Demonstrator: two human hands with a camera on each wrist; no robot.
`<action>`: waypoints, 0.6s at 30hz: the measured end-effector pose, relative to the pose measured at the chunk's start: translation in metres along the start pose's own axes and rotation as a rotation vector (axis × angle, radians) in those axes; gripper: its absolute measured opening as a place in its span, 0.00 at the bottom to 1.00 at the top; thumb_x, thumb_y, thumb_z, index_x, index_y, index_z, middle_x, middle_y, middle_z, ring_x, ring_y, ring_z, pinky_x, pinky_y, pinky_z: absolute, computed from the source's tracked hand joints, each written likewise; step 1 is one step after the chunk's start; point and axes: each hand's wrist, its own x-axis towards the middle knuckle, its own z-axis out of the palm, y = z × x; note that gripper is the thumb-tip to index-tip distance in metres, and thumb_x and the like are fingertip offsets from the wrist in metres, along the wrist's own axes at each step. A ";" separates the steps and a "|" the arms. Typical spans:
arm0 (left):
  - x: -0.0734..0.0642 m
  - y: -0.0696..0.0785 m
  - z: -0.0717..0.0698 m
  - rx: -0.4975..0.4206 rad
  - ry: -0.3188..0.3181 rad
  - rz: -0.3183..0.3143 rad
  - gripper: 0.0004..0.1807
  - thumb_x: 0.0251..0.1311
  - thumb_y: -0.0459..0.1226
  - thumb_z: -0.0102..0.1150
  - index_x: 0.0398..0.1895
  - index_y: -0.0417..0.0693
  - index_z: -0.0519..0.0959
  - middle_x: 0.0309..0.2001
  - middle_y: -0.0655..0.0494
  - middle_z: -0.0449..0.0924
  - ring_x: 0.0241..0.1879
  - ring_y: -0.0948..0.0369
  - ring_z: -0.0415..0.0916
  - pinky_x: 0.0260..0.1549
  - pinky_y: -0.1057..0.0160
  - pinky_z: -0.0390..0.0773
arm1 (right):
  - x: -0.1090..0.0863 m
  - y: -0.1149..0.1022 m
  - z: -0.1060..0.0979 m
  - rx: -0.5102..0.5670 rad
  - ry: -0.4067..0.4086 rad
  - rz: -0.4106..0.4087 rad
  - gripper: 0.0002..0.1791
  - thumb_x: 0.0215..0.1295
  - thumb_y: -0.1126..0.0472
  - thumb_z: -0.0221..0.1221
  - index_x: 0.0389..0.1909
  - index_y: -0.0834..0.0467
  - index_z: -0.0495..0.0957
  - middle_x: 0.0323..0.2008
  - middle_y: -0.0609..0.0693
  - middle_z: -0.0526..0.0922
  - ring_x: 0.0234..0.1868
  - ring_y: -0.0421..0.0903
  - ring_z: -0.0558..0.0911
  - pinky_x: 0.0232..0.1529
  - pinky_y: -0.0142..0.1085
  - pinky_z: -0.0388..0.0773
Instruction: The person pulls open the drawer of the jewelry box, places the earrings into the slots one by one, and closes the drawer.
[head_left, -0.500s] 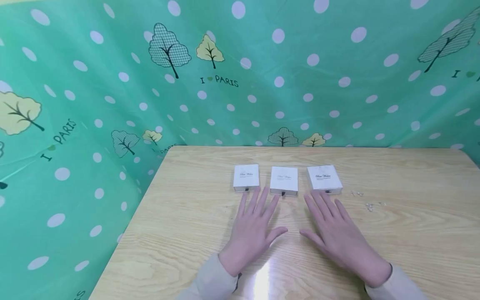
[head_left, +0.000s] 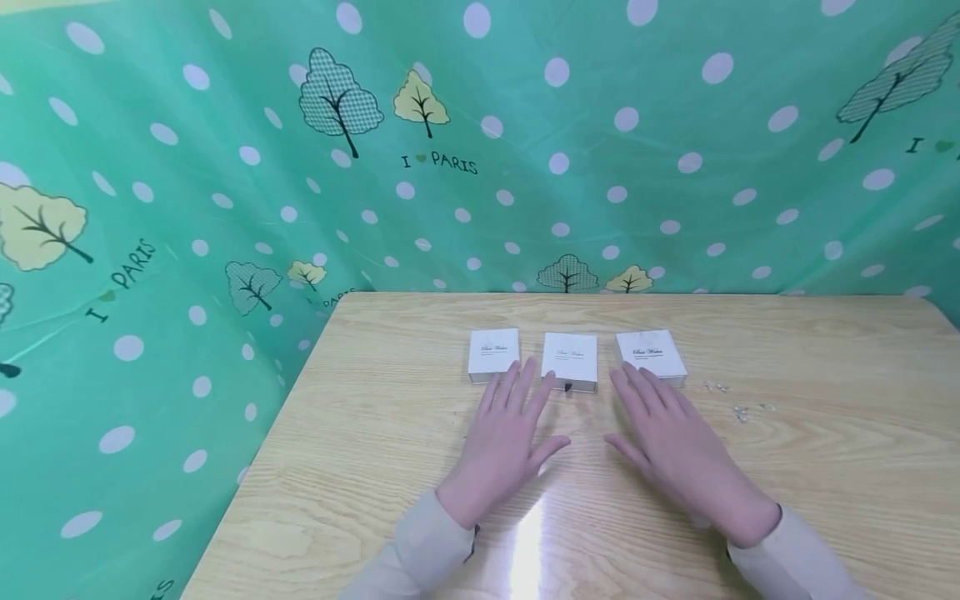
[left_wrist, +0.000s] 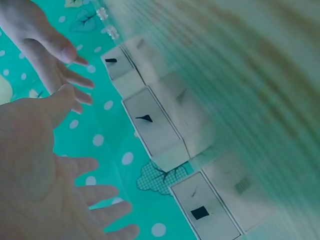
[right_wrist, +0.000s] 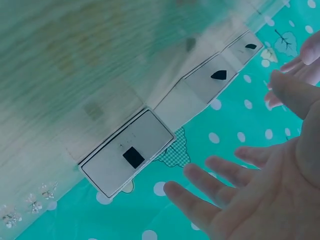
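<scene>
At the bottom centre of the frame, the person wore a long, pale grey-beige left sleeve [head_left: 423, 542] that ended at the wrist, its cloth softly creased. A matching right sleeve [head_left: 795, 558] showed at lower right. Small bits of something black, too small to identify, peeked out at both cuffs. The left hand [head_left: 498, 446] and right hand [head_left: 686, 462] were bare, with slim, tapering fingers; the wrist views showed fine creases across the palms.

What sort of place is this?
Probably an improvised workspace or filming corner, though the wider room is out of view: a wood-grain table, a green spotted cloth behind it, and three white boxes in a row.
</scene>
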 end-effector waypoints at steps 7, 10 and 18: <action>0.011 -0.002 0.002 -0.016 0.056 0.024 0.38 0.71 0.58 0.47 0.77 0.50 0.56 0.76 0.43 0.54 0.75 0.47 0.54 0.73 0.47 0.58 | 0.005 0.004 0.000 0.027 -0.003 0.015 0.48 0.63 0.52 0.65 0.75 0.66 0.51 0.71 0.70 0.61 0.68 0.67 0.65 0.67 0.60 0.65; 0.015 -0.003 0.001 -0.010 0.048 0.025 0.37 0.71 0.57 0.47 0.77 0.49 0.56 0.76 0.43 0.54 0.75 0.47 0.55 0.73 0.48 0.58 | 0.008 0.005 0.001 0.043 -0.002 0.030 0.50 0.63 0.52 0.65 0.76 0.65 0.49 0.71 0.70 0.60 0.68 0.67 0.65 0.66 0.61 0.66; 0.022 -0.008 0.002 -0.081 0.032 0.038 0.40 0.71 0.56 0.49 0.78 0.47 0.53 0.76 0.41 0.55 0.74 0.47 0.56 0.72 0.49 0.60 | 0.016 0.003 0.001 0.079 -0.022 0.055 0.48 0.65 0.53 0.65 0.76 0.65 0.49 0.72 0.70 0.58 0.68 0.68 0.65 0.65 0.61 0.67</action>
